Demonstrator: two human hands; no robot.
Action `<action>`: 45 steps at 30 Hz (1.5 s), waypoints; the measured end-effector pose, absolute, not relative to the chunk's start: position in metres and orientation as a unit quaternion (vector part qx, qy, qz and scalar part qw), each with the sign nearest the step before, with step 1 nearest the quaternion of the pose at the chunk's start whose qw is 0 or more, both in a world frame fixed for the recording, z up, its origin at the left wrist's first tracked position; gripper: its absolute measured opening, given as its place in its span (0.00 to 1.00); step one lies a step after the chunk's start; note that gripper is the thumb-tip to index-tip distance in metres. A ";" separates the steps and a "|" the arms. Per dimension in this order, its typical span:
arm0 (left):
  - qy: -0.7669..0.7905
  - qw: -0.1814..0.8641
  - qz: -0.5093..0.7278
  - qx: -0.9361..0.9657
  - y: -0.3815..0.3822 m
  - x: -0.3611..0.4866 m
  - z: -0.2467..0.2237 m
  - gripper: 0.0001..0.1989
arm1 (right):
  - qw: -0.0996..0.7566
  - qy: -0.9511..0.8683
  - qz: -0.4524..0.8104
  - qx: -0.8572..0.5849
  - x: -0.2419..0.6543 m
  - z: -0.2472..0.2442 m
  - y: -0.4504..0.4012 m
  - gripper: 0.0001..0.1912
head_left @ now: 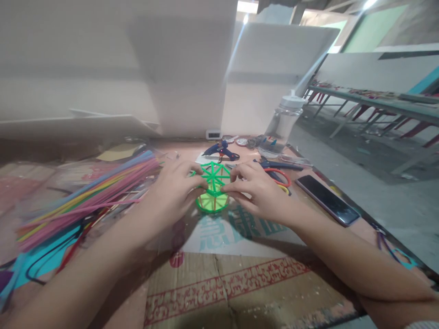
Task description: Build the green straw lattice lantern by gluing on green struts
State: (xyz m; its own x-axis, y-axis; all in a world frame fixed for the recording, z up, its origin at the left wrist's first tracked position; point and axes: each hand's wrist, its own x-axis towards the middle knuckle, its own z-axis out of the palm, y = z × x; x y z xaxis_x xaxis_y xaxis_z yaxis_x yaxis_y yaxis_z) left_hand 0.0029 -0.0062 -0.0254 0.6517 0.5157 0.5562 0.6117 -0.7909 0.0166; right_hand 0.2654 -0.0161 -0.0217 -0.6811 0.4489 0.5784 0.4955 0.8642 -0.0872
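A green frame (212,175), spoked like a wheel, sits midway between two hands at a cluttered desk (187,146), neither hand plainly nearer. The fingers of the left hand (176,185) pinch its left side and those of the right hand (256,187) its right, both nearly closed, tips facing each other across the rim. Roughly round, it shows no clear long axis. A yellow-green disc (207,202) appears just below; whether the two are joined cannot be told. A glue gun (219,149) lies beyond.
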 end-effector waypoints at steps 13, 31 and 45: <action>-0.293 0.070 -0.305 -0.904 0.023 -0.017 -0.027 0.07 | 0.304 -0.920 0.041 -0.244 0.278 -0.030 0.009 0.10; -0.276 0.121 -0.290 -0.908 -0.017 0.011 -0.021 0.06 | 0.331 -0.914 -0.021 -0.235 0.264 -0.038 -0.002 0.07; -0.267 0.130 -0.305 -0.905 -0.016 0.013 -0.023 0.06 | 0.322 -0.916 -0.027 -0.238 0.265 -0.039 -0.003 0.07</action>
State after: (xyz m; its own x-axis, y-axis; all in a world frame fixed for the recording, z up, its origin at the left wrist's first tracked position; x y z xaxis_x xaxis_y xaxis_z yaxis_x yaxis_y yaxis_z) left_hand 0.0131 -0.0156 -0.0230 0.6714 0.4043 0.6211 0.5625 -0.8237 -0.0719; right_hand 0.2652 -0.0026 -0.0388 -0.6793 0.4183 0.6030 0.4531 0.8854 -0.1039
